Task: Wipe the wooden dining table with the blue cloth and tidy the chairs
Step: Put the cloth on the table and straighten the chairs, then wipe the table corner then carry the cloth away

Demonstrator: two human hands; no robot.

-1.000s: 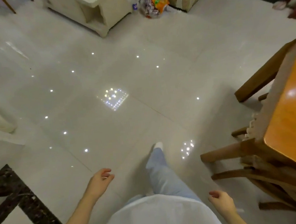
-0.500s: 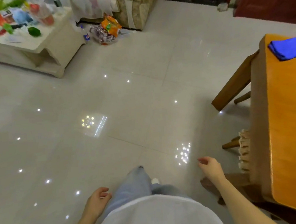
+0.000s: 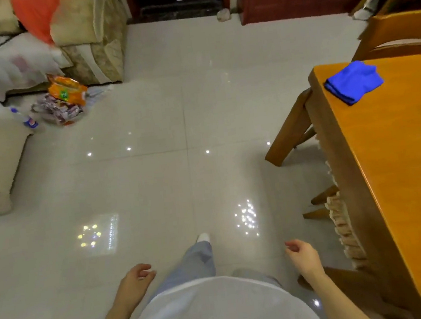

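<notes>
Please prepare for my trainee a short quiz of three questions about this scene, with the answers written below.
1. True or false: the cloth lies on the table, near its far corner.
2. What do the left hand and the right hand hold? A) the cloth B) the table edge C) nothing
3. Which hand is nearer to the table?
Key: 1 true; 2 C; 3 the right hand.
</notes>
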